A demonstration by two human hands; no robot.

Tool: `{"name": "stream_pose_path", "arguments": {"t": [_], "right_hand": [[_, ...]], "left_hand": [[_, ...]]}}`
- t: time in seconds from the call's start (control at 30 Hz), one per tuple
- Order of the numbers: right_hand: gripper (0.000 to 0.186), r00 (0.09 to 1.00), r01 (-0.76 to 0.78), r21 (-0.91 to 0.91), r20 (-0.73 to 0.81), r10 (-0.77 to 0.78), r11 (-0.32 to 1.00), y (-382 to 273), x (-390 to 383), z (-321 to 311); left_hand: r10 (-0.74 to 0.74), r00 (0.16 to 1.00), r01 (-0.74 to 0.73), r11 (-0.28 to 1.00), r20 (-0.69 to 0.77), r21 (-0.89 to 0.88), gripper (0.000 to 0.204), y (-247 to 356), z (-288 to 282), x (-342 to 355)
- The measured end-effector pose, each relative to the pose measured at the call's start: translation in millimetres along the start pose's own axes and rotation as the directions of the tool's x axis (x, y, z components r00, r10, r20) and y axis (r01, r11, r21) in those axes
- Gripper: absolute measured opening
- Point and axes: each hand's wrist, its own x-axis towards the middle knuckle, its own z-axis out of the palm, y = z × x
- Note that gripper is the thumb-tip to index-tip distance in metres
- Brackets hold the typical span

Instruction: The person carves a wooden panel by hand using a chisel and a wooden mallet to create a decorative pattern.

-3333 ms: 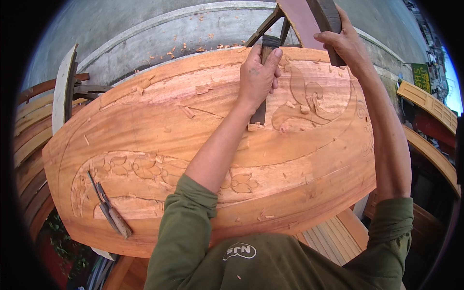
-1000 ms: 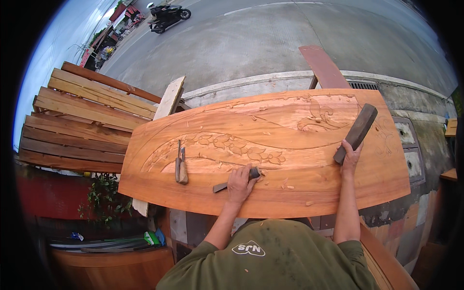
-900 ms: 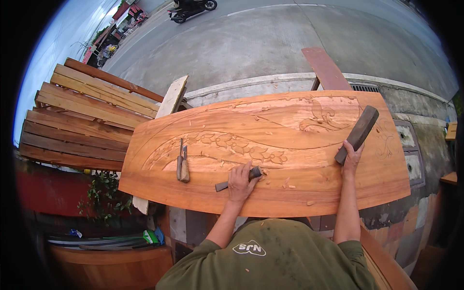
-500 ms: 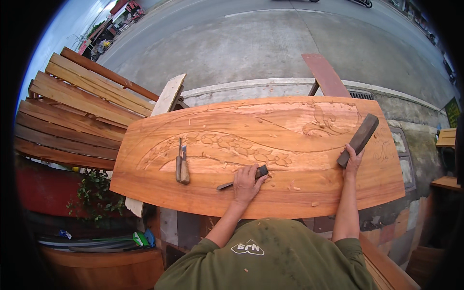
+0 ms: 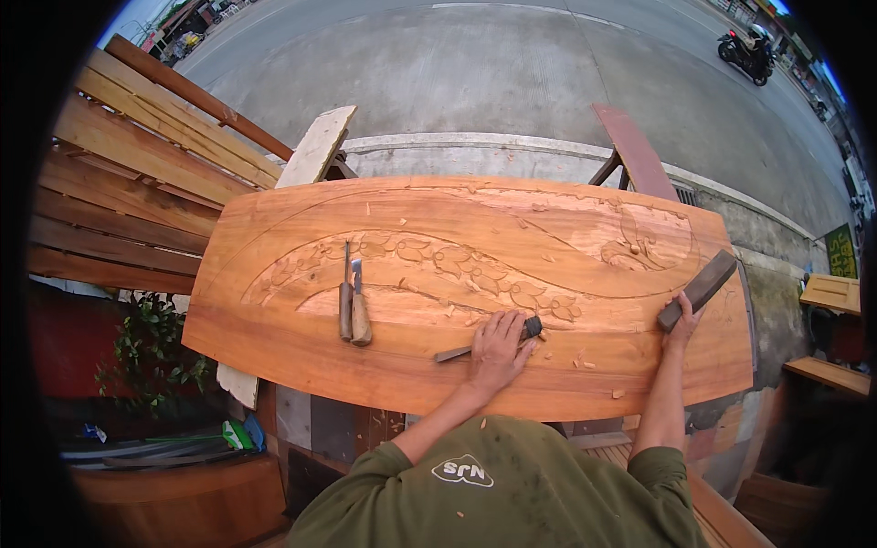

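Note:
A large wooden panel (image 5: 274,315) with curved edges and carved leaf-and-flower relief lies before me. My left hand (image 5: 498,349) rests low on it, fingers curled over a chisel (image 5: 533,326); the dark handle end pokes out to the right, the flat metal end to the left. At the panel's right side my right hand (image 5: 681,321) grips a dark rectangular wooden block (image 5: 702,287) by its near end, tilted up and to the right. Left of my left hand, two wooden-handled carving chisels (image 5: 361,321) lie side by side, blades pointing away.
Wood shavings (image 5: 445,309) are scattered over the panel. A pale plank (image 5: 315,146) and a reddish plank (image 5: 630,146) support it. Stacked boards (image 5: 137,173) stand left, above a leafy plant (image 5: 157,352). A motorcycle (image 5: 749,57) is on the road beyond.
The whole view has shifted a little, and a motorcycle now shows at the far right. The block in my right hand leans flatter to the right. My left hand stays over the chisel.

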Motion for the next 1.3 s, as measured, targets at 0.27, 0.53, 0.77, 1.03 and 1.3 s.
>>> {"name": "stream_pose_path", "arguments": {"t": [0.27, 0.53, 0.77, 1.03, 1.3], "right_hand": [[0.043, 0.997, -0.081, -0.018, -0.01, 0.081, 0.997, -5, -7, 1], [0.045, 0.999, -0.041, -0.026, 0.026, 0.042, 0.999, -13, -1, -3], [0.05, 0.997, -0.058, 0.006, 0.06, 0.058, 0.998, -15, -9, 15], [0.051, 0.996, -0.027, 0.021, 0.085, 0.026, 0.999, 1, 4, -12], [0.037, 0.994, -0.048, 0.031, 0.105, 0.045, 0.998, -4, -2, -6]], "left_hand": [[0.012, 1.0, -0.013, 0.994, -0.004, -0.111, 0.058, -3, -9, 4], [0.014, 0.999, -0.017, 0.998, -0.044, -0.059, 0.054, 8, 6, 9], [-0.038, 0.995, 0.043, 0.998, -0.092, 0.055, 0.053, -1, -1, 4], [0.012, 0.994, -0.003, 0.997, -0.111, 0.082, 0.064, 10, 0, 5], [-0.022, 0.995, 0.025, 0.999, -0.099, 0.035, 0.063, 11, 5, -1]]}}
